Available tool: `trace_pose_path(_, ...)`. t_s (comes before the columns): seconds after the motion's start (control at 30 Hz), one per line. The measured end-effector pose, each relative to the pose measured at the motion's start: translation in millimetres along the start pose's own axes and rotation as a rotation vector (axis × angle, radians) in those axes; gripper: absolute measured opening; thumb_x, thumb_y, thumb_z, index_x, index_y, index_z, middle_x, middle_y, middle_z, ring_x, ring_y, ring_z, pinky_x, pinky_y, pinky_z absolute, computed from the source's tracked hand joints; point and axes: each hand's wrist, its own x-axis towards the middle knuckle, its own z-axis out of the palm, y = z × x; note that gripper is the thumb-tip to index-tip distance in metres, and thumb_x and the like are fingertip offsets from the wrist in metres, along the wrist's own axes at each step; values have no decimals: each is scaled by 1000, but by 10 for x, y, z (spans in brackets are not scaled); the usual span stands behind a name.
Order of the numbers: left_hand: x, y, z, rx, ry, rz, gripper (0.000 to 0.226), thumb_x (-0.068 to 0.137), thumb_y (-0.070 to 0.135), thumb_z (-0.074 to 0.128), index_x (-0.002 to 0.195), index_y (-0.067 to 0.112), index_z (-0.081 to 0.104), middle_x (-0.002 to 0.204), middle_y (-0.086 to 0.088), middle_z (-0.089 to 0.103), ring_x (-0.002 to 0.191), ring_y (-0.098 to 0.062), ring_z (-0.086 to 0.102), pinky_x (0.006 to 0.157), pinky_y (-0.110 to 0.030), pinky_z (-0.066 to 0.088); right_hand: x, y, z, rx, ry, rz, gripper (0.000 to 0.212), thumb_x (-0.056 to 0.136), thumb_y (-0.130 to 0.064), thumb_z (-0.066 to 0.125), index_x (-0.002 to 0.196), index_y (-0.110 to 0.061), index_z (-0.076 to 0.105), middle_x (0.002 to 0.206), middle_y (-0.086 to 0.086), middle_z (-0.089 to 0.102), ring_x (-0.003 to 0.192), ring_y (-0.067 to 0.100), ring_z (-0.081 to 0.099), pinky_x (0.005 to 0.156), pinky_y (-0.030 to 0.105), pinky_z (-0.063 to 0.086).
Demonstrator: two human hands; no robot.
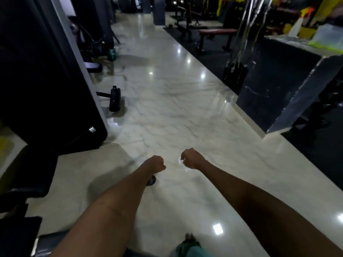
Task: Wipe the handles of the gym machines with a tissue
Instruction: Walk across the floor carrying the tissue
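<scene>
Fingers of both the left hand [155, 164] and the right hand [191, 158] were curled inward; whether either clutched a tissue could not be told, only a pale glint showing by the right fist. Both arms reached out over the marble floor [167, 101], likely mid-walk between machines, the dark machine [46, 80] standing well apart at left

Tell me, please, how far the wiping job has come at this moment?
Nothing shows as done: no handle is being touched. In hand: left hand and right hand are curled over the marble floor; a tissue cannot be made out. Left: the dark machine and the bench ahead.
</scene>
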Motion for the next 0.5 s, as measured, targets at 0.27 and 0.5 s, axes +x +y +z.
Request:
trace_pose_path(0.27, 914, -12, -967, -153, -39, -181, 39, 96, 24, 51, 121, -5, 57, 123, -19, 58, 117, -32, 54, 85, -31, 44, 1446, 332, -883, -24, 23, -128, 22, 89, -17, 57, 107, -7, 66, 118, 15, 61, 109, 29, 58, 85, 31, 47)
trace_pose_path(0.5, 1708, -320, -1554, -253, -301, -393, 37, 96, 21, 52, 126, 0, 54, 94, -7, 65, 65, -14, 53, 53, -22, 40, 2625, 393, -1186, -11, -38, -200, 20, 88, -18, 61, 102, -6, 67, 109, 17, 65, 98, 30, 64, 81, 31, 49)
